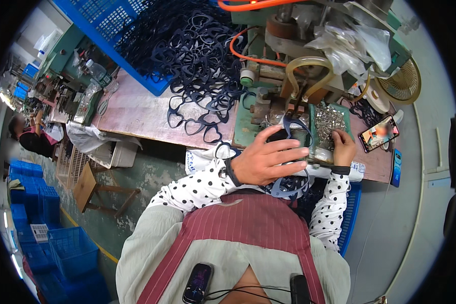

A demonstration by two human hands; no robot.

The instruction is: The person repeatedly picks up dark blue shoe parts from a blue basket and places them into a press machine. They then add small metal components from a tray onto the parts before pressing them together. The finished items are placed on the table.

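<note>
My left hand [269, 158] is in front of the machine [273, 109], its fingers stretched out and apart. Just beyond its fingertips, a dark blue looped strap piece [309, 133] sits at the machine's working point; whether the fingers touch it is unclear. My right hand [344, 148] reaches to the right edge of a tray of small shiny metal parts [329, 117]. Its thumb and fingers are drawn together, and anything between them is too small to make out. Below my left hand, more blue pieces [283, 188] lie near my lap.
A large heap of dark blue loops [202, 55] spills from a blue crate [159, 87] onto the pink tabletop [131, 109]. Right of the tray are a phone [379, 134] and a fan [401, 81]. A wooden stool [86, 187] and blue crates [73, 251] stand left; another person [33, 134] sits far left.
</note>
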